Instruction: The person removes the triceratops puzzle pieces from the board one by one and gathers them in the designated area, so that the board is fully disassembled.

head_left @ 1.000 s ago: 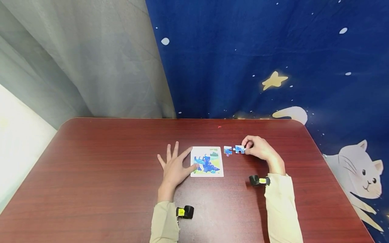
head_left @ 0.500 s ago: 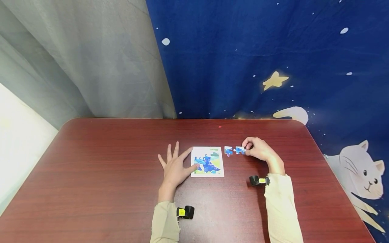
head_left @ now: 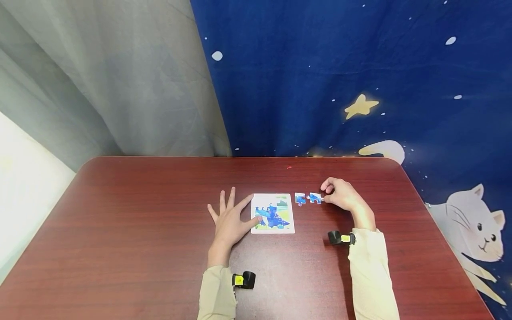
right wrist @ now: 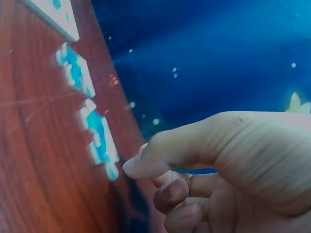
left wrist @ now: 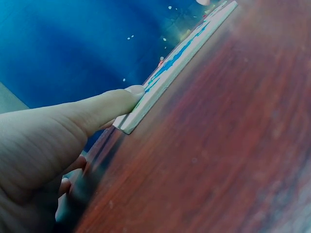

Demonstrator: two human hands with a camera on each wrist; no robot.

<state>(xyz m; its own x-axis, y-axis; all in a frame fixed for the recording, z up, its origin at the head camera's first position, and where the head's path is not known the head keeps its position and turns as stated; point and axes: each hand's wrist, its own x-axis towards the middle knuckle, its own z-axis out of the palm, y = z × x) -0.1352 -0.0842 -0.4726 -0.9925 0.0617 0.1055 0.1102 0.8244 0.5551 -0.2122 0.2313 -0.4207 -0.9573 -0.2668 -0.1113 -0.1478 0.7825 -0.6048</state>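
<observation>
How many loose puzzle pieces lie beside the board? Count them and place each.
2: one piece just right of the board, the other piece farther right, near the right hand. Any under the hands would be hidden.

Cream sleeves (head_left: pixel 372 275), black yellow-tagged wrist cameras (head_left: pixel 334 238)

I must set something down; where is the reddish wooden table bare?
Free: the table left of the left hand, and between the black wrist cameras. Crowded: from that hand across the square, white-framed puzzle and two blue jigsaw pieces to the right hand.
</observation>
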